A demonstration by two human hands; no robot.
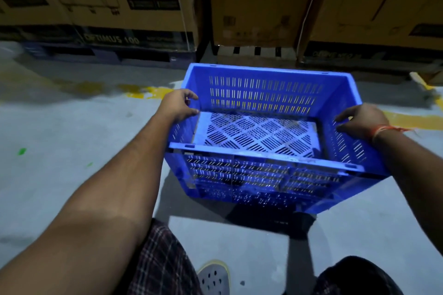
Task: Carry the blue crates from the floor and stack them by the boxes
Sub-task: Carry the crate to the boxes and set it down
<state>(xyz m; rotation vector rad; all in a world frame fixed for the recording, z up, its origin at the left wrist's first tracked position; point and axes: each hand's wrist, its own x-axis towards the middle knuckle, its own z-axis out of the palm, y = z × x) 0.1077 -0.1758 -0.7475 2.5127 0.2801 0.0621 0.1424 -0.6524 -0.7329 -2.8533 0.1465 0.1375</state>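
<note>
One blue slotted plastic crate (pixel 261 93) sits in front of me, empty, its perforated bottom showing. It appears lifted a little off the grey floor, with a dark shadow under it, and it tilts slightly. My left hand (pixel 178 105) grips the rim of the crate's left wall, fingers and thumb curled round it. My right hand (pixel 359 122), an orange thread at its wrist, grips the rim of the right wall. Large brown cardboard boxes (pixel 259 7) stand in a row just behind the crate.
The boxes rest on low pallets (pixel 254 54) along the back. A worn yellow line (pixel 148 92) crosses the concrete floor under the crate. My grey shoe (pixel 213 278) and checked shorts (pixel 160 258) are at the bottom. Open floor lies to the left.
</note>
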